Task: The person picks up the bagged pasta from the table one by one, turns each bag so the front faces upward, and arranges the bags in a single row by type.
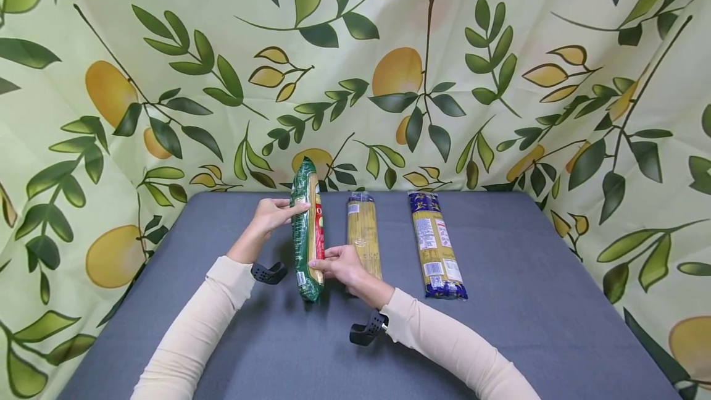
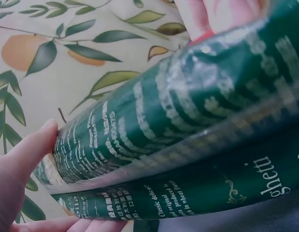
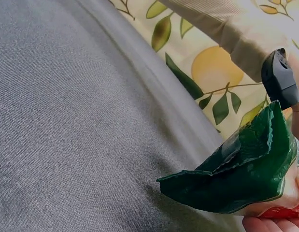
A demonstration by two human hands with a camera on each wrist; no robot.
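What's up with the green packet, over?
Left hand, right hand: both gripping green packet. Middle packet, far-right packet: lying on table. Nothing seen in the way.

Head view high, facing forward-down; wrist views close, sharing green packet (image 1: pixel 300 233), left seemingly tilted

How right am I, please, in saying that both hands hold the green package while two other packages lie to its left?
Almost right: the head view shows the middle package and the blue-ended package lying right of the green package; the left hand and right hand do hold it.
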